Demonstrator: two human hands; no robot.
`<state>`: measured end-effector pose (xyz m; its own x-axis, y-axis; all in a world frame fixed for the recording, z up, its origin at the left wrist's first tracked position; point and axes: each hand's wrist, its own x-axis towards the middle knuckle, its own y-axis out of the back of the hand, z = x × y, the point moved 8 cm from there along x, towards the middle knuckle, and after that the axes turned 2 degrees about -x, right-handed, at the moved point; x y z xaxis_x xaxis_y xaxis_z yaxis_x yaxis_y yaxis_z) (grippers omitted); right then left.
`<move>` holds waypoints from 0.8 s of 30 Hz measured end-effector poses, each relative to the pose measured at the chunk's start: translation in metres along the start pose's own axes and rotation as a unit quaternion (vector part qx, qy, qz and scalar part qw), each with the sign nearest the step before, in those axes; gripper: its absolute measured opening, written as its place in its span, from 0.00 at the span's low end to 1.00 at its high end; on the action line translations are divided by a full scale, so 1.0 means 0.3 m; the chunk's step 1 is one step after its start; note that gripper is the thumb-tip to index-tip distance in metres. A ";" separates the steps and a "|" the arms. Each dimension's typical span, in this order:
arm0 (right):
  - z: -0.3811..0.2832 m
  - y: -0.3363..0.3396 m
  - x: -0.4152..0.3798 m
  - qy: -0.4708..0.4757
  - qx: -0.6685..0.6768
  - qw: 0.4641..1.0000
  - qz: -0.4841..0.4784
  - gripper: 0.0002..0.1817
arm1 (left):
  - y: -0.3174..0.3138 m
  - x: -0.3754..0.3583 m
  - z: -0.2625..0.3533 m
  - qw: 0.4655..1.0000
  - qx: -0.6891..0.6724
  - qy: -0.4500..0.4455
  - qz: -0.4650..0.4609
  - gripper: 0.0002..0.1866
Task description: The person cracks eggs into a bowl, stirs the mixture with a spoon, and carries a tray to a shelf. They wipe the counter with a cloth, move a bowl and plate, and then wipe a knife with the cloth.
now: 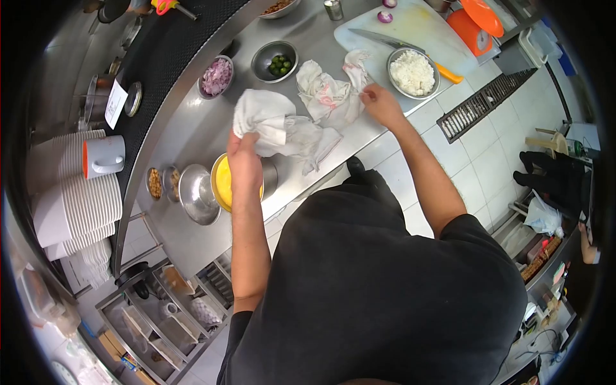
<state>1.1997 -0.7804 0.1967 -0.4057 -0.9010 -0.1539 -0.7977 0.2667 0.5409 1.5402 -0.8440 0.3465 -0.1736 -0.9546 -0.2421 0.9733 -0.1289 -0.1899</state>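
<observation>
My left hand [245, 159] is closed on a white cloth [264, 114], lifted over the steel counter [186, 144]; a greyish, thinner part hangs toward the counter's front edge. My right hand [383, 106], fingers pinched, grips the edge of a crumpled white cloth with red marks [324, 96]. Just right of that hand stands a steel bowl of white crumbly food [412, 72]. Below my left hand, partly hidden by the forearm, is a container of yellow liquid [223, 183]. A metal bowl [199, 192] sits beside it.
Behind the cloths are bowls of chopped red onion [217, 77] and green pieces [280, 65]. A knife [385, 40] lies on a white cutting board [423, 22], near an orange scale [471, 32]. Stacked white plates [83, 205] and a mug [104, 157] stand left. Another person [555, 176] is far right.
</observation>
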 end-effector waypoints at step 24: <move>-0.542 0.417 -0.131 0.175 0.128 0.942 0.256 0.12 | 0.092 -0.060 0.012 0.978 -0.201 0.046 0.022 0.28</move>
<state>1.1884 -0.7673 0.4047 -0.6309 -0.6768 0.3794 -0.6364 0.7311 0.2459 1.5709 -0.8313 0.3491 -0.1641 -0.9260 -0.3401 0.8458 0.0453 -0.5315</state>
